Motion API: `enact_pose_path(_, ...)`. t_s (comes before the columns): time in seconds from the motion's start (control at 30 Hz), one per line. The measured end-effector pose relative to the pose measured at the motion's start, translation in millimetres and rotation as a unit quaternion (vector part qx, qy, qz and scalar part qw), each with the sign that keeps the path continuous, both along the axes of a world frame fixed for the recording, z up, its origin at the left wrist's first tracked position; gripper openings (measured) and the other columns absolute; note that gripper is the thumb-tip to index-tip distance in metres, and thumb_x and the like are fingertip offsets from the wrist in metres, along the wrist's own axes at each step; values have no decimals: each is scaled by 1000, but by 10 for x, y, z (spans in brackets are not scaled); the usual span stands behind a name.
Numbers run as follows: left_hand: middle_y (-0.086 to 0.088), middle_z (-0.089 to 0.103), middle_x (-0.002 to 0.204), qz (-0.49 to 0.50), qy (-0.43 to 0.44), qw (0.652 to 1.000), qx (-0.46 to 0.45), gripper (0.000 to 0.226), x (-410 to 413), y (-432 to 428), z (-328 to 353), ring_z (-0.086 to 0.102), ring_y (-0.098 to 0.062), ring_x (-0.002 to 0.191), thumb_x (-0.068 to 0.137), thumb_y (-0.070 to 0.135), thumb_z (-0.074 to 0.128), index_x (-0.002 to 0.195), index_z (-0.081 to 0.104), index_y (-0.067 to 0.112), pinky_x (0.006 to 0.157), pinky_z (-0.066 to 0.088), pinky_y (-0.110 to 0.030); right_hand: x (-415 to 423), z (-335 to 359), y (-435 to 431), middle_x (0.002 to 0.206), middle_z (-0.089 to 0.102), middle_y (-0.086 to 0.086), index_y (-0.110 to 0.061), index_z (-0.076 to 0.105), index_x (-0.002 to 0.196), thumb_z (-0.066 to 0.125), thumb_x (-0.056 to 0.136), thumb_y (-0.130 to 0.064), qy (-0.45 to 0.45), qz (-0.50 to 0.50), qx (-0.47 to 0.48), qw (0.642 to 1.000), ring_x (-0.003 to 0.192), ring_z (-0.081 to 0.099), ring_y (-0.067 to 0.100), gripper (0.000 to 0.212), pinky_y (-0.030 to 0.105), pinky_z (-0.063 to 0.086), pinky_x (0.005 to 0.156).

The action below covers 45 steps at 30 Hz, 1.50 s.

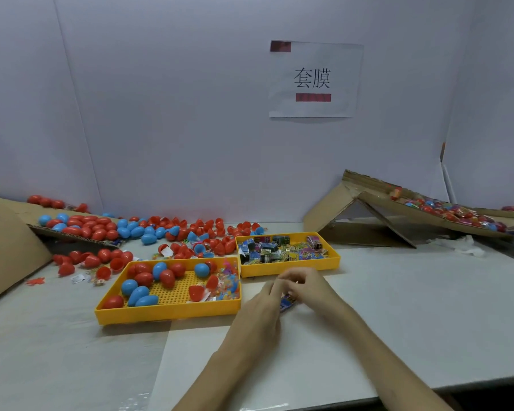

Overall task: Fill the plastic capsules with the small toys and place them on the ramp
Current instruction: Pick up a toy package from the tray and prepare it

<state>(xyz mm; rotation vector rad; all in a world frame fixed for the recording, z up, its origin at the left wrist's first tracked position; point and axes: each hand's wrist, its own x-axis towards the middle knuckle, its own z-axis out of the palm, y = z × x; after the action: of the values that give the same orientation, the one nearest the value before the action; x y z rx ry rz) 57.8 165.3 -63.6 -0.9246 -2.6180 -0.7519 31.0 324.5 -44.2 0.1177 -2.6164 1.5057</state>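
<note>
Both my hands meet in front of the yellow trays, just above the table. My left hand [260, 307] and my right hand [307, 284] together hold a small blue printed packet [288, 301], mostly hidden between the fingers. The near yellow tray [166, 314] holds red and blue egg capsules [144, 287] and small colourful toys [227, 281]. The far yellow tray [336, 258] is full of small printed packets [279, 250]. The cardboard ramp [380, 203] at the right carries several wrapped filled capsules [457, 213].
Many loose red and blue capsule halves and eggs [166, 232] lie across the back left of the table, some on a cardboard sheet [6, 232]. A paper sign [315, 80] hangs on the white back wall. Crumpled white paper [466, 244] lies under the ramp.
</note>
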Motion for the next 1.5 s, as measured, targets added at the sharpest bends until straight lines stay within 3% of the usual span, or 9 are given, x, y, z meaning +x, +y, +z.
enact_pose_path(0.13, -5, 51, 130, 18, -46, 998, 47, 58, -45, 7, 4, 58, -26, 102, 87, -6, 47, 138, 36, 20, 80, 49, -36, 52, -113, 66, 89, 62, -7, -37, 70, 87, 76, 84, -30, 19, -25, 113, 993, 69, 55, 3, 10, 13, 39, 60)
enact_pose_path(0.2, -6, 53, 128, 26, -56, 997, 54, 56, -69, 15, -9, 58, -26, 102, 88, -5, 49, 138, 37, 18, 79, 47, -33, 66, -134, 82, 87, 61, -7, -38, 70, 88, 77, 82, -33, 20, -27, 124, 992, 71, 54, 4, 10, 15, 38, 62)
enact_pose_path(0.47, -10, 62, 111, 44, -78, 995, 51, 53, -72, 26, -17, 52, -18, 94, 90, -2, 53, 137, 38, 18, 74, 42, -25, 85, -63, 130, 73, 70, -4, -31, 73, 91, 80, 81, -13, -5, -10, 14, 1000, 66, 65, 7, 22, 21, 53, 64)
enact_pose_path(0.63, -12, 62, 108, 43, -84, 993, 70, 52, -60, 33, 2, 47, -17, 86, 89, -2, 53, 134, 39, 18, 72, 41, -27, 71, -75, 157, 68, 72, -5, -26, 74, 89, 79, 82, -12, -4, -17, -16, 1000, 65, 67, 5, 17, 14, 49, 63)
enact_pose_path(0.87, -11, 63, 112, 47, -95, 991, 81, 51, -42, 37, 28, 48, -16, 87, 89, -3, 54, 134, 40, 16, 74, 42, -23, 45, -64, 182, 68, 74, -1, -19, 74, 83, 80, 80, -6, -28, -27, -64, 997, 59, 68, 8, 15, 15, 51, 57)
enact_pose_path(1.23, -6, 60, 106, 53, -95, 990, 87, 48, -27, 38, 40, 53, -18, 90, 90, -2, 56, 131, 42, 18, 82, 51, -33, 30, -34, 192, 73, 75, -1, -19, 74, 78, 79, 81, -4, -63, -66, -102, 991, 60, 69, 8, 16, 15, 46, 50)
enact_pose_path(1.37, -5, 60, 104, 55, -99, 989, 93, 47, -28, 40, 52, 54, -18, 90, 90, -2, 56, 130, 43, 18, 82, 51, -32, 38, -32, 189, 73, 75, -2, -18, 74, 78, 76, 82, -1, -54, -67, -86, 993, 59, 70, 7, 18, 13, 45, 48)
enact_pose_path(1.5, 0, 56, 100, 48, -91, 990, 96, 46, -15, 26, 52, 52, -15, 89, 89, 0, 57, 130, 44, 17, 78, 47, -24, 53, -48, 171, 71, 74, -2, -18, 74, 79, 78, 80, -1, -37, -50, -45, 997, 62, 70, 7, 17, 14, 50, 55)
